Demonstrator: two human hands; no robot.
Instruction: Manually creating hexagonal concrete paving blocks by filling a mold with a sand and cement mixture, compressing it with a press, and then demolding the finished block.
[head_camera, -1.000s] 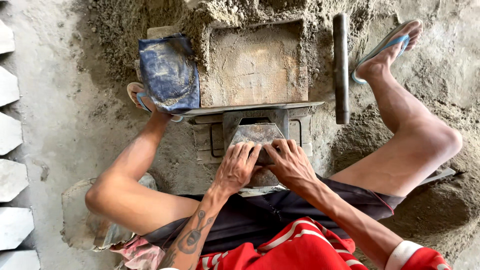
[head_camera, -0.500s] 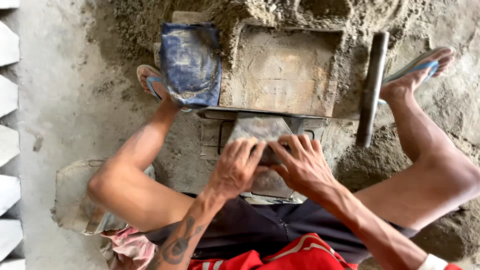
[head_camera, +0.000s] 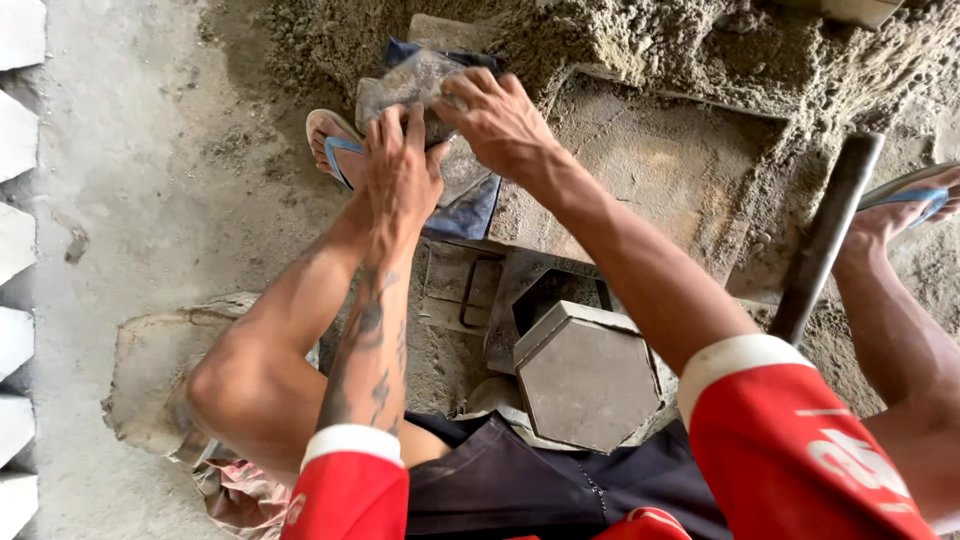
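Head view: left hand (head_camera: 400, 170) and right hand (head_camera: 500, 120) both grasp a grey mortar-caked piece (head_camera: 410, 85) above blue cloth (head_camera: 470, 205); hexagonal block (head_camera: 585, 375) near lap.

grey mortar-caked block (head_camera: 415, 85) | tilted, lifted | over blue cloth (head_camera: 470, 200) | by sand heap (head_camera: 640, 40)

A single head-worn camera looks almost straight down from above the seated person, facing the ground between the spread knees, with the person's red sleeves and dark shorts along the bottom edge. It sits close: the left hand (head_camera: 400, 175) and right hand (head_camera: 497, 122) fill the upper centre at arm's reach, and the hexagonal mould (head_camera: 585, 375) lies directly below the lens. The frame reaches the row of pale cast blocks (head_camera: 15, 250) at the left edge and the mortar heap (head_camera: 700, 45) along the top; no second view overlaps it.
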